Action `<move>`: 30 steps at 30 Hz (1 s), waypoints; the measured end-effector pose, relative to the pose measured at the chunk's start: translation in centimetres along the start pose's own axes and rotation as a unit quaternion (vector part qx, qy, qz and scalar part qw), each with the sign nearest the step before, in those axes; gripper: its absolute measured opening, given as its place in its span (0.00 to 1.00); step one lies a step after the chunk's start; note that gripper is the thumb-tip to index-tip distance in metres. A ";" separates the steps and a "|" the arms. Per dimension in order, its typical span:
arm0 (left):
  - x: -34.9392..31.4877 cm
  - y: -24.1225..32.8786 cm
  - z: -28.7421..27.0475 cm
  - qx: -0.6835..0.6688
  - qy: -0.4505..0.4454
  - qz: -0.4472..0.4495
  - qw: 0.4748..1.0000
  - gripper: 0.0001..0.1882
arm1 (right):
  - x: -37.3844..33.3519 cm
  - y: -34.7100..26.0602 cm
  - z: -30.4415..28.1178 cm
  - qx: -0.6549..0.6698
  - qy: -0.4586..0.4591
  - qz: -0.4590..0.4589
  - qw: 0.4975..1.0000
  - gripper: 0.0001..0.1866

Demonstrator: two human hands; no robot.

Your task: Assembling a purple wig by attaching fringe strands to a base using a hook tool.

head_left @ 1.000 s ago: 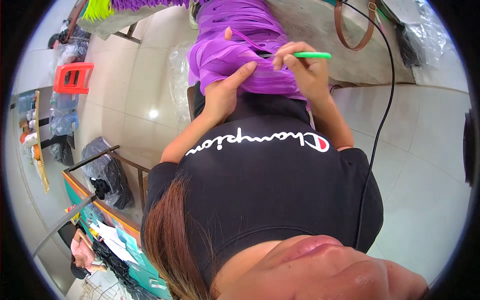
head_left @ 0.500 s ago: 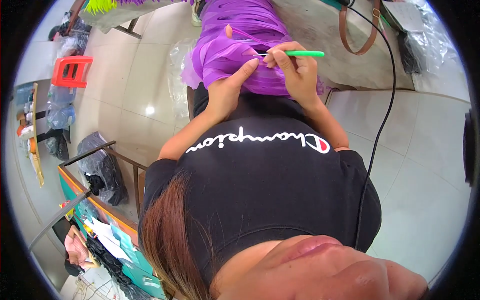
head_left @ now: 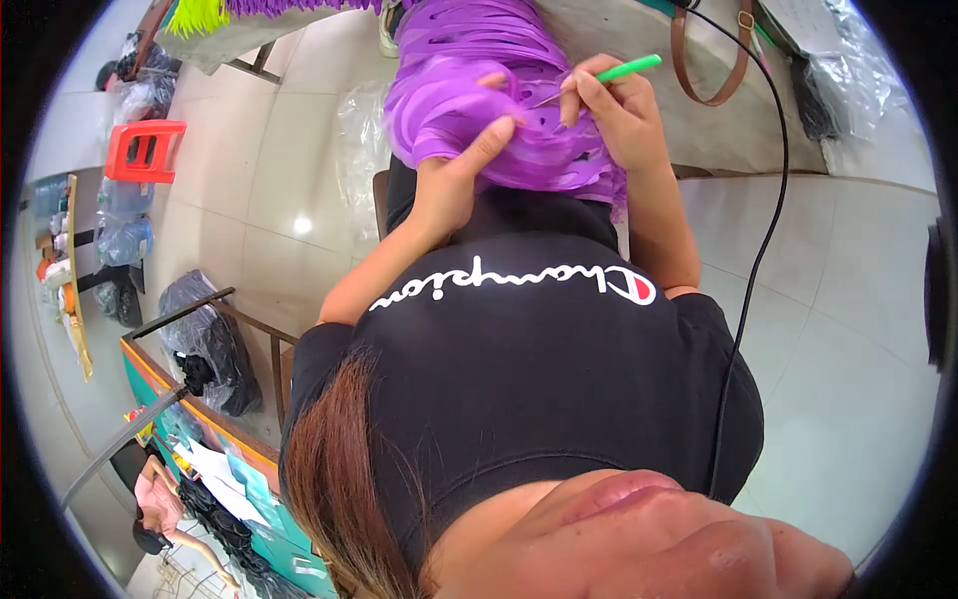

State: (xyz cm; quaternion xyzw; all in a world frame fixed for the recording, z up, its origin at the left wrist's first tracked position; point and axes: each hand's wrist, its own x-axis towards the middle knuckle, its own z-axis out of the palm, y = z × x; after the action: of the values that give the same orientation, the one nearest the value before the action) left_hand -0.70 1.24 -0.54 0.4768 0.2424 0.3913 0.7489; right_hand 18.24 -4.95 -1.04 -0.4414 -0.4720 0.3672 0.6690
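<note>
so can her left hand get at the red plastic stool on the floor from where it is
Probably not. The left hand is pinching the purple slitted fabric on her lap, and the red plastic stool stands well off to her left across bare floor tiles, beyond what looks like a seated arm's stretch.

Pale glossy floor tiles (head_left: 249, 190) are reflecting a ceiling light, a red plastic stool (head_left: 145, 150) is standing at ten o'clock, and a teal counter (head_left: 249, 499) is sitting at seven.

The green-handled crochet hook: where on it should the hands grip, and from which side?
Probably grip the thin green-handled crochet hook at mid-handle, coming from the right, as the right hand does now. The green end sticks out free up and to the right, while the metal tip points left into the purple slitted fabric piece, which the left hand pinches.
</note>
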 end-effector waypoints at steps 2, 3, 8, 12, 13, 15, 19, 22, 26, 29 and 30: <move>0.1 0.1 -0.4 -0.009 -0.012 -0.034 0.999 0.12 | -0.8 -0.6 1.2 -0.020 0.016 -0.026 0.999 0.09; 0.1 0.1 -0.4 -0.017 -0.026 -0.068 0.997 0.12 | -0.9 -0.6 1.6 -0.020 0.017 -0.026 0.999 0.09; -0.1 0.0 -0.4 -0.047 0.010 -0.060 0.997 0.13 | -0.8 -0.2 2.9 -0.223 0.024 -0.120 0.967 0.07; 0.0 -0.1 -0.6 -0.097 -0.007 -0.103 0.990 0.12 | -0.3 2.1 2.3 -0.092 -0.068 -0.008 0.993 0.04; 0.0 -0.1 -0.7 -0.091 -0.019 -0.119 0.989 0.12 | -0.4 2.3 2.3 -0.091 -0.068 -0.007 0.993 0.04; -0.1 -0.2 -0.7 -0.075 -0.031 -0.109 0.991 0.14 | -0.6 2.2 2.6 0.002 -0.091 -0.016 0.996 0.03; 0.1 0.2 -0.4 -0.080 -0.034 -0.119 0.989 0.21 | -0.6 0.9 2.2 -0.011 -0.030 0.017 0.999 0.10; 0.3 -0.1 -0.8 -0.064 -0.021 -0.121 0.990 0.22 | -0.6 0.7 2.0 -0.012 -0.017 0.014 1.000 0.10; 0.3 0.4 -0.2 -0.092 -0.006 -0.119 0.989 0.22 | -0.8 0.9 1.8 -0.005 -0.029 0.008 1.000 0.08; 0.4 0.2 -0.4 -0.094 -0.014 -0.100 0.990 0.24 | -0.9 0.2 3.0 -0.098 0.031 -0.063 0.993 0.04; 0.4 0.2 -0.6 -0.096 -0.020 -0.099 0.990 0.25 | -1.0 -0.2 3.1 -0.098 0.030 -0.063 0.993 0.04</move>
State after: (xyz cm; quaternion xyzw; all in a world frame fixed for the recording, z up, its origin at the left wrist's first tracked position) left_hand -0.95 1.91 -0.59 0.3841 0.2351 0.3271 0.8308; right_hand 14.98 -5.17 -0.64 -0.4852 -0.5119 0.2632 0.6583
